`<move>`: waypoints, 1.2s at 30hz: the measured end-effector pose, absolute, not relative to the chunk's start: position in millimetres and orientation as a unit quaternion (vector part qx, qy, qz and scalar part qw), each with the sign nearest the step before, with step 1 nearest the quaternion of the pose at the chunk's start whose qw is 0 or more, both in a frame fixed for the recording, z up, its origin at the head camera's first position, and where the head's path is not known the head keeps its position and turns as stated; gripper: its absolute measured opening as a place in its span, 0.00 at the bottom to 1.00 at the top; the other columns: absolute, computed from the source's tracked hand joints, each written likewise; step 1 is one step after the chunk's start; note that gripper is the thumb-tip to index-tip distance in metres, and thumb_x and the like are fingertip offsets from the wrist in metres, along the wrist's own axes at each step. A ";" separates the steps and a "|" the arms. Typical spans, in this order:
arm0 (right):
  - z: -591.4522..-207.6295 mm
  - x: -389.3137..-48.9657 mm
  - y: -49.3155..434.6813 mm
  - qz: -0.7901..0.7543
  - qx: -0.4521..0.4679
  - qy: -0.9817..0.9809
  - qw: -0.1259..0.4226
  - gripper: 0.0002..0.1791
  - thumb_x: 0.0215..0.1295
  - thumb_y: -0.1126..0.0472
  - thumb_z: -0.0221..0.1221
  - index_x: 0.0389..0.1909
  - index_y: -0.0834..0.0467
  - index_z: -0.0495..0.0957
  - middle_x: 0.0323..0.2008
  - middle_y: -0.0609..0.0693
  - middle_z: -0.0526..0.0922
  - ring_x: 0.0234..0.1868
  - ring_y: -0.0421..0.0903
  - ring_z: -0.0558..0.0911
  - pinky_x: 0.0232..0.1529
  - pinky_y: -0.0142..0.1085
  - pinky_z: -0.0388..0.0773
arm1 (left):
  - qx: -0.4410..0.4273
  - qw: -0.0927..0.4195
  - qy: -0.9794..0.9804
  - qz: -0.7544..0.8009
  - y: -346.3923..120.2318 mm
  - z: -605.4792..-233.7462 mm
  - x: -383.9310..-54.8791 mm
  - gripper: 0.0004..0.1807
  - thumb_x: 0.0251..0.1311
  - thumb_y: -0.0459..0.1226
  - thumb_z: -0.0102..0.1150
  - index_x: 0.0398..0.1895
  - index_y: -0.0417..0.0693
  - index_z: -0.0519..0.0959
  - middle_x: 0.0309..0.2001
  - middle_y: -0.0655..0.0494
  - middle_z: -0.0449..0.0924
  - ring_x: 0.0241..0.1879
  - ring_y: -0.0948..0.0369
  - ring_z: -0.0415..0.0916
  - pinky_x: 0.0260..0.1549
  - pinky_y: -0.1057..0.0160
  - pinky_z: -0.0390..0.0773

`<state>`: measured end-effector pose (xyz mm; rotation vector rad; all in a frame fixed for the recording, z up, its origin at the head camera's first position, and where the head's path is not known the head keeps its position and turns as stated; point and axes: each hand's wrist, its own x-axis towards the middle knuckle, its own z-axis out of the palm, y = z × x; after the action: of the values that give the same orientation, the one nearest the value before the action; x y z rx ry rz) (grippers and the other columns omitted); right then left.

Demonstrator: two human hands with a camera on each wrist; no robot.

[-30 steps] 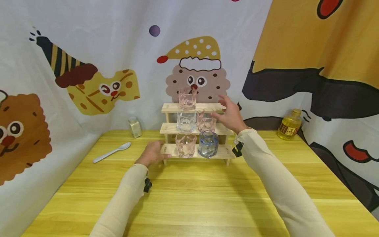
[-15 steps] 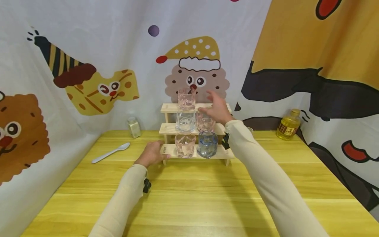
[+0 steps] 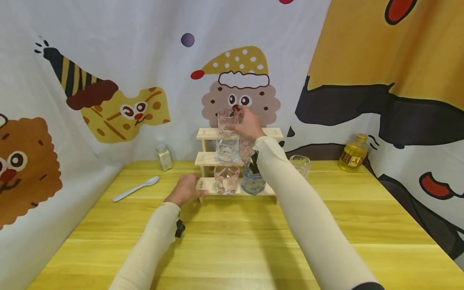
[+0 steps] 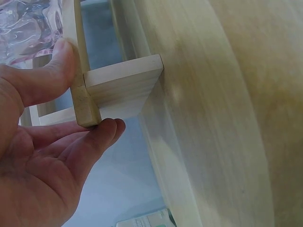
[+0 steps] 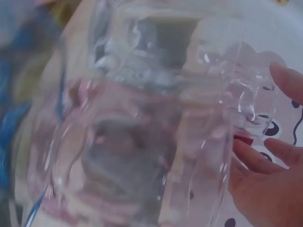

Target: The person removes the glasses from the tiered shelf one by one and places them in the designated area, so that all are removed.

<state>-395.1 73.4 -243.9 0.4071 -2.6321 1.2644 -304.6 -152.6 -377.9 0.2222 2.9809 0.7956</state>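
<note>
A three-step wooden shelf (image 3: 206,157) stands at the back of the table, with clear tumblers on its steps. My left hand (image 3: 185,190) grips the left end of the lowest step; in the left wrist view the thumb lies on top and the fingers (image 4: 97,142) underneath. On the top step is a pink glass (image 3: 225,121). My right hand (image 3: 250,125) is at its right side, thumb and fingers spread about it; firm contact cannot be made out. A clear glass (image 3: 227,150) and a partly hidden pink glass (image 3: 246,151) occupy the middle step.
On the lowest step are a pink glass (image 3: 226,180) and a blue glass (image 3: 253,181), partly behind my right wrist. Another clear glass (image 3: 301,164) stands right of the shelf. An oil bottle (image 3: 353,153), a small jar (image 3: 164,157) and a white spoon (image 3: 137,188) lie farther out.
My right hand has moved left and slightly up, from the shelf's right side to the top pink glass. The clear glass at right has come into view. My left hand stays put.
</note>
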 end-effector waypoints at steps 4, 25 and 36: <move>-241.6 -400.9 65.5 0.451 0.120 -0.880 0.089 0.45 0.65 0.54 0.67 0.78 0.55 0.55 0.70 0.56 0.71 0.69 0.55 0.73 0.68 0.50 0.75 | 0.067 0.026 0.963 0.261 -151.7 -377.7 -303.9 0.39 0.60 0.43 0.70 0.69 0.31 0.68 0.65 0.32 0.74 0.65 0.38 0.71 0.65 0.43 0.74; -243.5 -414.0 57.9 0.482 0.106 -0.868 0.054 0.41 0.64 0.52 0.68 0.74 0.57 0.61 0.64 0.56 0.75 0.60 0.54 0.78 0.61 0.47 0.80 | 0.071 0.015 0.964 0.255 -150.3 -378.1 -301.3 0.39 0.59 0.43 0.71 0.68 0.31 0.69 0.64 0.32 0.75 0.64 0.38 0.73 0.64 0.43 0.75; -245.0 -418.8 49.6 0.465 0.086 -0.877 0.087 0.43 0.62 0.51 0.69 0.74 0.58 0.61 0.66 0.56 0.75 0.63 0.53 0.77 0.67 0.46 0.76 | 0.074 0.010 0.967 0.243 -149.9 -379.3 -302.6 0.38 0.59 0.43 0.71 0.68 0.32 0.70 0.63 0.32 0.76 0.64 0.38 0.73 0.64 0.43 0.76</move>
<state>-418.8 49.6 -245.0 0.2553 -2.6114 1.3844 -302.6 -149.9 -379.3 0.2305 3.0187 0.7587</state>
